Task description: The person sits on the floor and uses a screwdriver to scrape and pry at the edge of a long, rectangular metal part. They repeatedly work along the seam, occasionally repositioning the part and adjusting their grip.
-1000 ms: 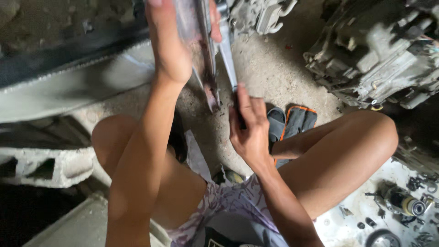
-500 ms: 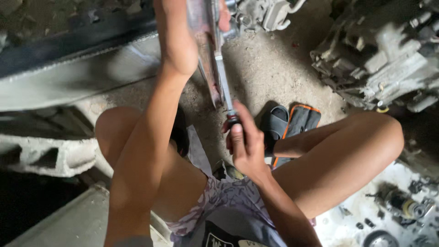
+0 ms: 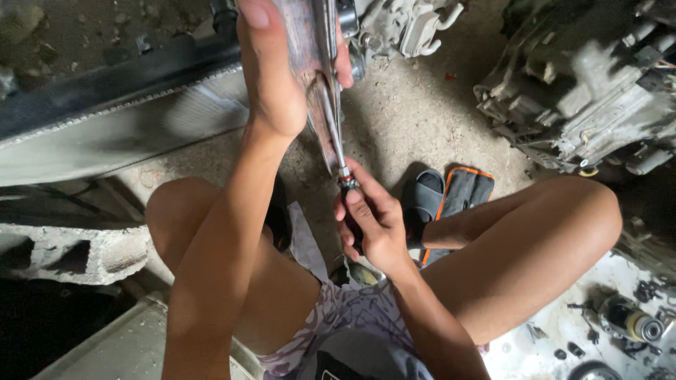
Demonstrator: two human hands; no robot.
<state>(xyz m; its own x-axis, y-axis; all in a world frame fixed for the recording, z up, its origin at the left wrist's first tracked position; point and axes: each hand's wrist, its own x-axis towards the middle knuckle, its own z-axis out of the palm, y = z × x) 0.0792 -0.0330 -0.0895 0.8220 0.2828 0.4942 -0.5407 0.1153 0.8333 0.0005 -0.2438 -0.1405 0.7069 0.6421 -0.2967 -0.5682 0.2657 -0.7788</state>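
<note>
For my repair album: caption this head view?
Seated person's left hand steadies a metal part while right hand grips a ratchet wrench.

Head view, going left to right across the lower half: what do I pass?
Concrete block → left knee → right hand → dark sandal → orange-edged pouch → right knee → small parts on a white sheet.

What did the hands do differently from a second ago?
The right hand swung the ratchet handle it grips: it went from high beside the rusty metal part, down toward the lap, and has now come a little way back up. The left hand kept its hold on the metal part. The dark sandal and the orange-edged pouch on the ground stayed put.
</note>
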